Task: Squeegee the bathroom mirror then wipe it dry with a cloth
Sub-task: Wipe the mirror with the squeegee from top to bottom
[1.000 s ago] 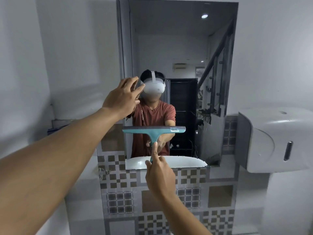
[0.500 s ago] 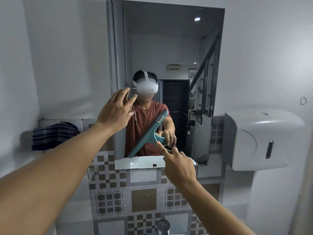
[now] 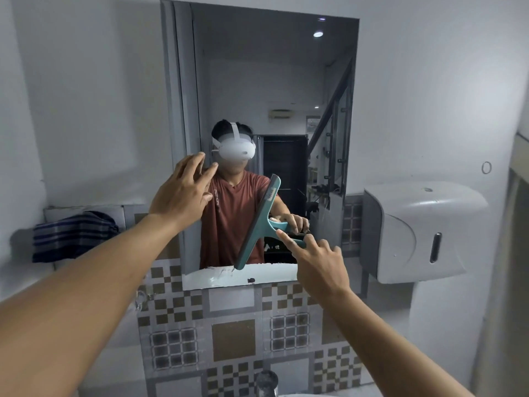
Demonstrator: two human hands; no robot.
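The tall wall mirror (image 3: 280, 81) hangs straight ahead and reflects a person in a red shirt. My right hand (image 3: 320, 265) grips the handle of a teal squeegee (image 3: 257, 224), index finger stretched along it. The blade stands almost upright, tilted right at the top, its lower end touching the glass near the mirror's bottom edge. A white smeared band runs along that bottom edge. My left hand (image 3: 183, 193) is raised by the mirror's left side, fingers spread, holding nothing. A dark blue striped cloth (image 3: 71, 236) lies folded on a ledge at the left.
A white paper dispenser (image 3: 420, 230) is mounted on the wall to the right of the mirror. Patterned brown and grey tiles (image 3: 233, 339) cover the wall below. The top of a metal tap (image 3: 266, 382) shows at the bottom edge.
The squeegee blade has turned from level to nearly upright, and my right hand has shifted right. The view has swung left, bringing the striped cloth into sight. My left hand stays raised.
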